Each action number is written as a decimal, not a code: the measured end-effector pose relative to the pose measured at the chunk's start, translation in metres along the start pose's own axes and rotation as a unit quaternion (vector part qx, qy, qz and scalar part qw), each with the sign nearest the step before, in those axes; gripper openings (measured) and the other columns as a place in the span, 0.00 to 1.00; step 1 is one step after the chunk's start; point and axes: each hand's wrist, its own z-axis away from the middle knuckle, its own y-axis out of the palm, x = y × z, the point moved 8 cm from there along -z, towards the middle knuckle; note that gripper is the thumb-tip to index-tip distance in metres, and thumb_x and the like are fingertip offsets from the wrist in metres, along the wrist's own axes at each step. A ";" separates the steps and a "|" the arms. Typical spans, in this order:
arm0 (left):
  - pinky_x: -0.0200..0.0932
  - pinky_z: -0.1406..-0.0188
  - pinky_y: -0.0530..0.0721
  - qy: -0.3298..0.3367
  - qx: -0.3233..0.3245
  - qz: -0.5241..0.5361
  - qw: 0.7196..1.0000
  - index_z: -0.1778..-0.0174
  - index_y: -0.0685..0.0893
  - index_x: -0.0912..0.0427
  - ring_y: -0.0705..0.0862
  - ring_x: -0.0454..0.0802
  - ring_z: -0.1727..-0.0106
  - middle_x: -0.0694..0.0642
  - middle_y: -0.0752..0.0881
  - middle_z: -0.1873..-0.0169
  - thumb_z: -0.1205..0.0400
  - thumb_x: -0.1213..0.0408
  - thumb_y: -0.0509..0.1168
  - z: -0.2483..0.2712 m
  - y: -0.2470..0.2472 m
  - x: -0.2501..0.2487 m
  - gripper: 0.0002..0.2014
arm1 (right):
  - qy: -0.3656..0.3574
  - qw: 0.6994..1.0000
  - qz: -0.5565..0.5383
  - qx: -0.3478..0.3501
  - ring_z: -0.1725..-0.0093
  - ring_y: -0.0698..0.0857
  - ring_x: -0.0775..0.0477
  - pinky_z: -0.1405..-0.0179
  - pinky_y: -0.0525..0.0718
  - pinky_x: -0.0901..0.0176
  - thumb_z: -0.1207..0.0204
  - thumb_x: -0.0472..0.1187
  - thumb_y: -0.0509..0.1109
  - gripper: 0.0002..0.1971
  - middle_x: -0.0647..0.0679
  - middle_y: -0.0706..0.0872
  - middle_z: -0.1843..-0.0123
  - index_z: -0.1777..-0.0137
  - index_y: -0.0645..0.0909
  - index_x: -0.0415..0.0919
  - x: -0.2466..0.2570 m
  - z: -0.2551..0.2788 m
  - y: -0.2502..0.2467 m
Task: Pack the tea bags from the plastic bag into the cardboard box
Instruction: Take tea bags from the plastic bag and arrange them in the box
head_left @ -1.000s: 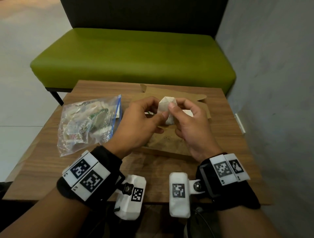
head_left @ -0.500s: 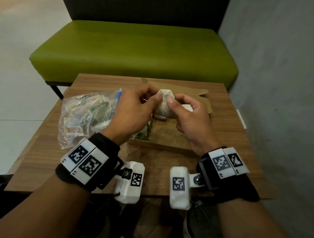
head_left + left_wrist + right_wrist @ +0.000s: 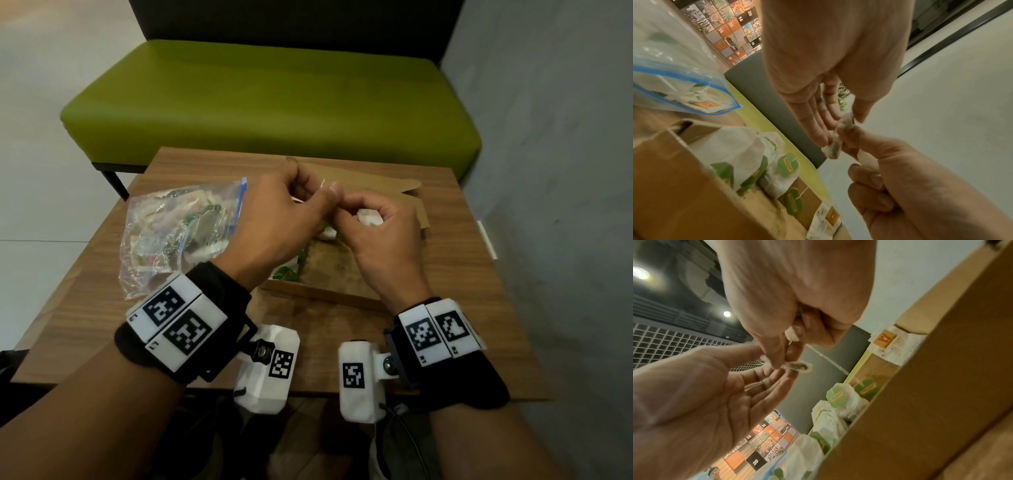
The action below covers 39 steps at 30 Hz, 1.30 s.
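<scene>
Over the open cardboard box, both hands hold one white tea bag. My right hand curls round it, so most of it is hidden in the head view. My left hand pinches its other end between thumb and fingers. In the left wrist view the tea bag hangs between my left hand and the right fist. Several tea bags with green tags lie in the box. The clear plastic bag, with more tea bags inside, lies to the left of the box.
The box and bag sit on a small wooden table. The box lid lies open towards the far edge. A green bench stands behind the table and a grey wall runs along the right.
The hands have drawn closer together. The tea bag, which stood in plain view between both thumbs, is now mostly tucked inside the right hand's curled fingers.
</scene>
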 end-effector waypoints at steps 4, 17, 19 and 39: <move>0.52 0.60 0.92 0.010 0.024 -0.060 0.998 0.55 0.85 0.58 0.92 0.52 0.59 0.57 0.89 0.62 0.16 0.63 0.70 -0.009 -0.005 0.001 0.04 | 0.041 0.999 -0.003 -0.003 0.49 0.89 0.59 0.49 0.88 0.58 0.22 0.38 0.77 0.08 0.55 0.91 0.53 0.46 0.90 0.51 -0.011 -0.001 -0.008; 0.30 0.76 0.79 0.054 0.174 -0.289 0.940 0.56 0.89 0.58 0.86 0.42 0.71 0.52 0.90 0.68 0.20 0.64 0.74 -0.034 0.015 0.001 0.02 | 0.158 0.961 0.158 0.162 0.49 0.87 0.52 0.49 0.84 0.51 0.20 0.54 0.74 0.09 0.54 0.91 0.53 0.50 0.89 0.50 -0.040 0.011 0.005; 0.37 0.67 0.81 0.057 0.193 -0.353 0.914 0.57 0.89 0.53 0.86 0.41 0.65 0.47 0.89 0.65 0.21 0.60 0.75 -0.040 0.021 0.013 0.03 | 0.184 0.936 0.235 0.185 0.45 0.85 0.51 0.52 0.81 0.54 0.21 0.56 0.74 0.10 0.53 0.89 0.46 0.47 0.87 0.52 -0.048 0.014 0.004; 0.46 0.57 0.74 0.114 0.093 -0.484 0.863 0.43 0.85 0.53 0.82 0.56 0.47 0.55 0.78 0.40 0.20 0.53 0.72 -0.058 0.024 0.027 0.13 | 0.254 0.938 0.155 0.180 0.58 0.85 0.52 0.64 0.83 0.56 0.22 0.36 0.70 0.13 0.48 0.87 0.46 0.43 0.81 0.55 -0.054 0.016 -0.004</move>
